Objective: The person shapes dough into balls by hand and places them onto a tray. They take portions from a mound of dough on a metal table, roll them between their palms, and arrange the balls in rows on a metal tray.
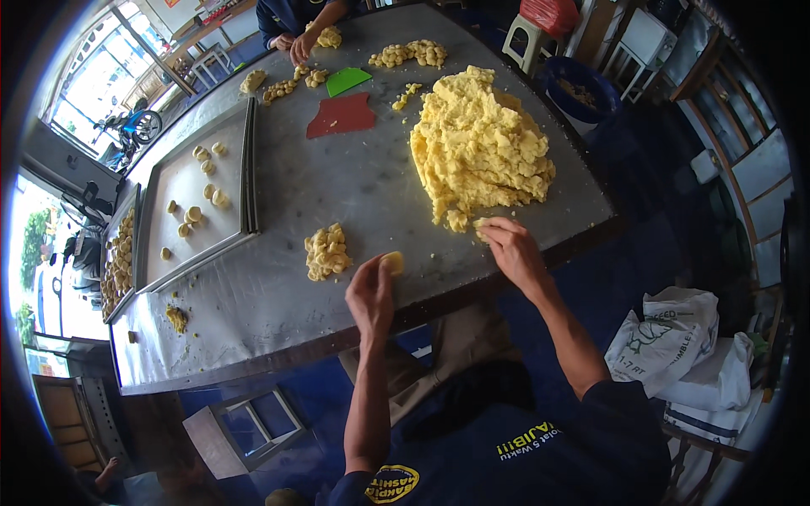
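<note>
A large heap of crumbly yellow paste stands on the right part of the metal table. At its near edge my right hand is closed, with a small bit of the yellow paste between thumb and fingertips. My left hand, over the table's near edge, holds a small flattened pale dough piece by thumb and fingers. Just left of and beyond that hand lies a cluster of small dough pieces.
A framed tray with several round balls lies at left, beside a fuller tray. Red and green scrapers lie farther off. Across the table, another person's hands work near dough clusters. A blue basin stands beyond the right edge.
</note>
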### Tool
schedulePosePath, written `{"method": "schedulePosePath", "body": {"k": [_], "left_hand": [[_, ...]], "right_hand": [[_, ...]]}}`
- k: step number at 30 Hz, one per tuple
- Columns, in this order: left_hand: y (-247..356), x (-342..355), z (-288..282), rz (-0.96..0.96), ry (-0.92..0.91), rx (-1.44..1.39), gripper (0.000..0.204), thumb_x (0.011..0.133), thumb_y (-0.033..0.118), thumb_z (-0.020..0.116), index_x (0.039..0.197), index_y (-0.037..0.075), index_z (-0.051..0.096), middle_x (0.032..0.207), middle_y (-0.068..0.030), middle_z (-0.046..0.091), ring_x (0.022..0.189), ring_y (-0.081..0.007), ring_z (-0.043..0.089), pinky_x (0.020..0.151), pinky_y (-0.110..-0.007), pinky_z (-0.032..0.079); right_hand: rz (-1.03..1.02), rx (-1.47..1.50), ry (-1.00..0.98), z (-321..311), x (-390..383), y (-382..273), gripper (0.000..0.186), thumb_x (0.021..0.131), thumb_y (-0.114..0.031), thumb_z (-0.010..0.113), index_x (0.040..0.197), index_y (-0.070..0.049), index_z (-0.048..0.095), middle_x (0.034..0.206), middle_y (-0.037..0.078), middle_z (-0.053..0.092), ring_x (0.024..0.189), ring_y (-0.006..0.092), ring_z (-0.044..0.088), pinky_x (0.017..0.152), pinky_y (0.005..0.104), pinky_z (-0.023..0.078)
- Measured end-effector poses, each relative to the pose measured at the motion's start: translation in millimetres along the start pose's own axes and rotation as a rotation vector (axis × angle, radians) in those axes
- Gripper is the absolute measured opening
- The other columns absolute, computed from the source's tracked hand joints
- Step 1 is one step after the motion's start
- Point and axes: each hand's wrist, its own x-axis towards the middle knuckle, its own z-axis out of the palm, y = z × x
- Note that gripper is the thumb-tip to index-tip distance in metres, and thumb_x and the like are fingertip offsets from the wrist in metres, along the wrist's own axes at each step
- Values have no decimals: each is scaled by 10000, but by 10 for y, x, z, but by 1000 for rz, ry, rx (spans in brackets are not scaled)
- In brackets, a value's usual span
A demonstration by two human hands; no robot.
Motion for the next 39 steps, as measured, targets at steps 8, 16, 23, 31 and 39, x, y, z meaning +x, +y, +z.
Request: {"method": "schedulePosePath", "body": {"k": [8, 16, 23, 31, 39], "left_hand": [[-46, -78, 489, -20, -177, -417, 280, 1033, 152, 534, 1180, -55, 651, 958, -161, 736, 957, -190, 698, 798, -307, 560], [-104, 196, 107, 190, -284, 372, 266, 725, 123, 789, 905, -7, 642, 834, -247, 688, 827, -452, 667, 660, -459, 541], [-88, 55, 183, 156, -241, 305, 266, 772, 114, 760, 972, 29, 607, 855, -238, 697, 882, -441, 672, 705, -487, 533], [-88, 55, 105, 208, -291, 120, 191, 778, 63, 743, 935, 32, 638, 887, -206, 683, 867, -414, 672, 713, -434, 524], [-130, 58, 120, 298, -335, 188, 257, 753, 55, 738, 995, 31, 655, 912, -169, 705, 880, -363, 698, 762, -410, 541]], "right_hand": [[103, 453, 93, 493, 24, -715, 227, 839, -23, 719, 1064, -33, 738, 1062, 129, 716, 931, 281, 698, 796, 345, 569], [-107, 568, -28, 483, 102, -926, 230, 810, -15, 730, 1035, -49, 756, 1090, 127, 711, 950, 296, 687, 855, 357, 552], [-134, 238, -67, 584, 10, -972, 164, 836, -20, 738, 999, -11, 749, 1084, 117, 723, 949, 238, 714, 782, 331, 577], [319, 783, -255, 578, 158, -717, 394, 809, -74, 794, 1180, 12, 692, 1080, 154, 735, 933, 232, 723, 829, 314, 574], [45, 463, -287, 513, 328, -781, 416, 790, -35, 774, 1184, 38, 664, 1154, 174, 669, 1026, 252, 690, 877, 334, 570]]}}
